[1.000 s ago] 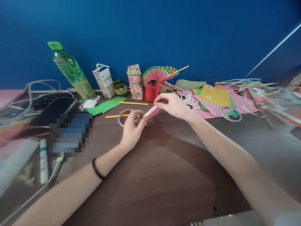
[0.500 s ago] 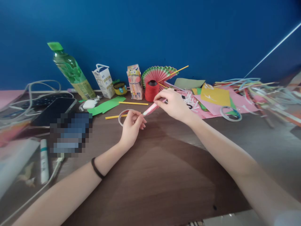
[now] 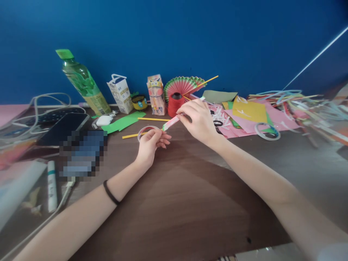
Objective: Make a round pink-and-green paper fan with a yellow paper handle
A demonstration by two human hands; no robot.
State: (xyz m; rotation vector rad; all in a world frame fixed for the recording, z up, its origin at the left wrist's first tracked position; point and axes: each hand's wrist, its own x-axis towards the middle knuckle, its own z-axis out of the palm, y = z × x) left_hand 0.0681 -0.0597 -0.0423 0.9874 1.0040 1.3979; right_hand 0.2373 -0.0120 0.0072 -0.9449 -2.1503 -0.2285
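A narrow folded strip of pink paper with green ends [image 3: 172,122] is held slantwise above the table between my hands. My left hand [image 3: 149,145] pinches its lower green tip between thumb and fingertips. Further up, my right hand [image 3: 200,122] has its fingers closed round the pink part, and the upper end shows behind the knuckles. Just behind my left hand is a roll of clear tape [image 3: 139,135], partly covered, with a yellow stick [image 3: 129,136] alongside. A second yellow stick [image 3: 153,119] lies farther back. Beyond my right hand are a red thread spool [image 3: 174,105] and a pleated pink-and-green paper fan [image 3: 178,85].
A green bottle [image 3: 84,85], a white drink carton [image 3: 120,95] and a decorated carton [image 3: 156,95] line the blue wall. Coloured paper [image 3: 252,110], another tape roll [image 3: 268,137] and several straws lie right. Phones, cables and a marker [image 3: 52,186] lie left.
The strip's lower green end shows more now, and its upper tip has come out above my right hand. My left fingers have shifted slightly; my right hand has moved a little lower.
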